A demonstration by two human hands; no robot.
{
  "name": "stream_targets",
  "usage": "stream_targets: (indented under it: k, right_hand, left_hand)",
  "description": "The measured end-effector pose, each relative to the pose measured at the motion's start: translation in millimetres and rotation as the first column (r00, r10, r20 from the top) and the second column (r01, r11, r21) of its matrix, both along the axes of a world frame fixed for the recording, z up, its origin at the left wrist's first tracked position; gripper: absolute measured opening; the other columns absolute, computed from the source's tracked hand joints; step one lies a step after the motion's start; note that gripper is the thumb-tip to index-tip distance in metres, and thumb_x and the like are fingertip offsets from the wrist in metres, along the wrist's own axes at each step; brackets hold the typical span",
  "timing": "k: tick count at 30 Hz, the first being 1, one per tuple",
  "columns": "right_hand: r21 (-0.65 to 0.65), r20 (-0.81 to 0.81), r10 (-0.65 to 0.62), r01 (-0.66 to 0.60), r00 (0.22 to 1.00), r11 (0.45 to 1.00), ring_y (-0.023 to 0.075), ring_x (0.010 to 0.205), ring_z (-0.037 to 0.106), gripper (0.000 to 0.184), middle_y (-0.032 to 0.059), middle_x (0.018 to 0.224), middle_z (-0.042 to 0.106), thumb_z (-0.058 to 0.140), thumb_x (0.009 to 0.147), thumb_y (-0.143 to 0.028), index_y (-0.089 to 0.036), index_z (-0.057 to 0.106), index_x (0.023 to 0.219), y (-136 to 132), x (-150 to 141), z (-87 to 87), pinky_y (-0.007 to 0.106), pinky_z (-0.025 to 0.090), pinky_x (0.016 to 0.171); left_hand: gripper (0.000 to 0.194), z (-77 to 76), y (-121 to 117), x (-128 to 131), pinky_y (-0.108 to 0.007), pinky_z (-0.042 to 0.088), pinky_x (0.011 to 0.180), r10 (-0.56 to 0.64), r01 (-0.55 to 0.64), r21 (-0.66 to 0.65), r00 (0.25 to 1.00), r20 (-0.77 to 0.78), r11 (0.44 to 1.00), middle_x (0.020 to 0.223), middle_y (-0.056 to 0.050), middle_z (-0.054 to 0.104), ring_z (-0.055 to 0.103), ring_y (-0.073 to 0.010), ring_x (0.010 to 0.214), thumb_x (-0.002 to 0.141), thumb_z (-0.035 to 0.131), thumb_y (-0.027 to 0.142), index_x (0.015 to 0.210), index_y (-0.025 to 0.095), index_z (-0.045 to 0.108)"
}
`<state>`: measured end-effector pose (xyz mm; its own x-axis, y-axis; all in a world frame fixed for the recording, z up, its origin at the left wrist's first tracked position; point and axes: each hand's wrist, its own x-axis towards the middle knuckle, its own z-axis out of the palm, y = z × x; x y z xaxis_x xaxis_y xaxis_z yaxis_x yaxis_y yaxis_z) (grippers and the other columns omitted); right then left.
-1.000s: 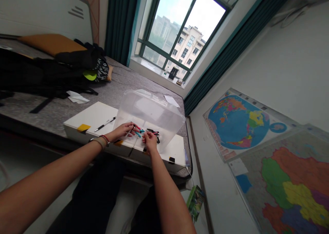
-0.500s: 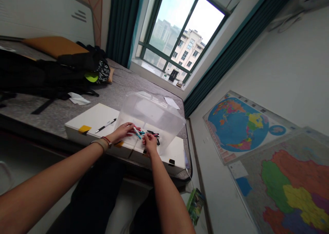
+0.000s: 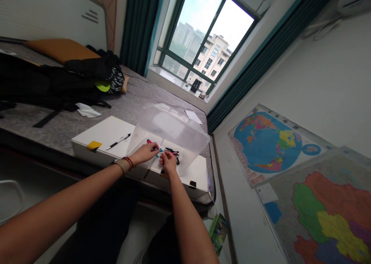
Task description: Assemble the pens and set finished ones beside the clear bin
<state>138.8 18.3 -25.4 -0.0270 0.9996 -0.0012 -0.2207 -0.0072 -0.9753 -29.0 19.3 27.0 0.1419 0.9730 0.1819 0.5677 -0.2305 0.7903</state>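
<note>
My left hand [image 3: 146, 153] is closed, fingertips pinched around a teal-and-white pen [image 3: 158, 154] that is mostly hidden. Close beside it, my right hand [image 3: 169, 162] is also pinched. Whatever sits between its fingertips is too small to make out. Both hands are at the open front of a clear plastic bin [image 3: 168, 126], which appears to lie on its side. Several black and red pens [image 3: 173, 151] lie in a loose heap behind the fingers. A pinkish-red pen end [image 3: 149, 141] shows just past my left hand.
White boxes [image 3: 106, 130] with yellow and black tape tabs support the bin. A black-and-white pen [image 3: 118, 141] lies on the left box. Around them is a grey mattress [image 3: 136, 90] with black bags [image 3: 52, 84] and a crumpled tissue [image 3: 87, 110]. Wall maps [image 3: 266, 140] hang to the right.
My left hand has moved right, close to my right hand, and turned palm-down. The white-and-teal pen it held in plain view is now mostly covered. My right hand has barely moved.
</note>
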Motion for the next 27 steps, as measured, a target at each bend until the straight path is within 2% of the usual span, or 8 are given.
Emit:
stream_targets:
  k: [2, 4, 10, 14, 17, 22, 25, 27]
  right_hand:
    - [0.016, 0.027, 0.003, -0.004, 1.0, 1.0, 0.0079, 0.046, 0.054, 0.028, -0.0012, 0.064, 0.066, 0.073, 0.072, -0.037, -0.016, 0.064, 0.088, -0.3, -0.7, 0.2, 0.019, 0.046, 0.046]
    - [0.03, 0.07, 0.013, -0.015, 0.997, 0.999, 0.0087, 0.045, 0.054, 0.026, -0.0016, 0.063, 0.065, 0.073, 0.072, -0.037, -0.016, 0.065, 0.085, -0.9, -1.8, 1.1, 0.019, 0.045, 0.045]
    - [0.048, 0.195, 0.033, -0.043, 0.98, 0.998, 0.0107, 0.046, 0.055, 0.029, -0.0003, 0.065, 0.067, 0.072, 0.071, -0.04, -0.016, 0.069, 0.086, -3.0, -4.7, 2.6, 0.022, 0.047, 0.045]
    - [0.041, 0.174, 0.018, -0.025, 0.985, 0.999, 0.0109, 0.045, 0.056, 0.034, 0.0005, 0.067, 0.069, 0.073, 0.07, -0.04, -0.015, 0.069, 0.093, -3.1, -5.7, 1.6, 0.022, 0.048, 0.046]
    - [0.034, 0.144, 0.004, -0.009, 0.99, 0.999, 0.0103, 0.044, 0.055, 0.032, -0.0004, 0.064, 0.068, 0.074, 0.07, -0.039, -0.016, 0.065, 0.09, -2.6, -6.1, 1.0, 0.021, 0.048, 0.044]
    - [0.042, 0.119, -0.006, 0.001, 0.993, 0.999, 0.0094, 0.043, 0.055, 0.03, -0.0009, 0.062, 0.067, 0.07, 0.075, -0.042, -0.016, 0.062, 0.087, -2.2, -5.8, 1.4, 0.019, 0.046, 0.043]
    - [0.052, 0.088, -0.01, 0.006, 0.996, 0.999, 0.0092, 0.043, 0.054, 0.031, -0.0018, 0.06, 0.065, 0.068, 0.077, -0.045, -0.017, 0.064, 0.087, -2.7, -5.1, 3.2, 0.018, 0.044, 0.041]
    - [0.046, 0.09, -0.021, 0.017, 0.996, 0.999, 0.0088, 0.042, 0.052, 0.032, -0.0018, 0.058, 0.065, 0.066, 0.078, -0.047, -0.016, 0.065, 0.087, -3.6, -4.6, 5.2, 0.018, 0.041, 0.04]
  left_hand:
    - [0.027, 5.1, -5.4, -1.1, -0.029, 0.044, 0.073, -0.078, 0.093, 0.069, 0.977, -0.2, 0.993, 0.087, -0.006, 0.07, 0.065, -0.0224, 0.082, 0.08, 0.059, 0.042, 0.097, 0.022, 0.067]
    - [0.025, 9.3, -9.7, -1.3, -0.029, 0.044, 0.074, -0.108, 0.141, 0.088, 0.947, -0.304, 0.986, 0.093, -0.007, 0.071, 0.065, -0.023, 0.086, 0.083, 0.057, 0.042, 0.096, 0.023, 0.068]
    - [0.026, 7.1, -12.9, -1.2, -0.029, 0.045, 0.079, -0.064, 0.093, 0.076, 0.944, -0.323, 0.993, 0.098, -0.009, 0.072, 0.065, -0.0237, 0.093, 0.086, 0.056, 0.044, 0.094, 0.024, 0.07]
    - [0.031, -4.8, -7.7, -4.2, -0.03, 0.045, 0.081, -0.033, 0.048, 0.062, 0.976, -0.215, 0.997, 0.095, -0.006, 0.074, 0.066, -0.024, 0.091, 0.084, 0.055, 0.049, 0.094, 0.025, 0.072]
    - [0.037, -15.0, -0.8, -6.8, -0.03, 0.046, 0.083, -0.03, 0.032, 0.034, 0.998, -0.048, 0.999, 0.096, -0.005, 0.074, 0.066, -0.0234, 0.092, 0.083, 0.055, 0.053, 0.094, 0.024, 0.073]
    - [0.045, -19.2, 6.0, -13.4, -0.031, 0.047, 0.084, -0.112, 0.123, -0.022, 0.955, 0.273, 0.992, 0.086, -0.006, 0.073, 0.065, -0.022, 0.087, 0.08, 0.054, 0.059, 0.087, 0.019, 0.073]
    - [0.044, -15.1, 4.1, -18.7, -0.027, 0.047, 0.07, -0.128, 0.169, -0.079, 0.919, 0.373, 0.982, 0.079, -0.005, 0.071, 0.062, -0.0186, 0.074, 0.077, 0.059, 0.06, 0.084, 0.018, 0.071]
    - [0.046, -12.9, 1.9, -21.8, -0.024, 0.04, 0.054, -0.099, 0.171, -0.149, 0.913, 0.396, 0.974, 0.077, -0.004, 0.069, 0.054, -0.0137, 0.059, 0.075, 0.06, 0.062, 0.084, 0.018, 0.07]
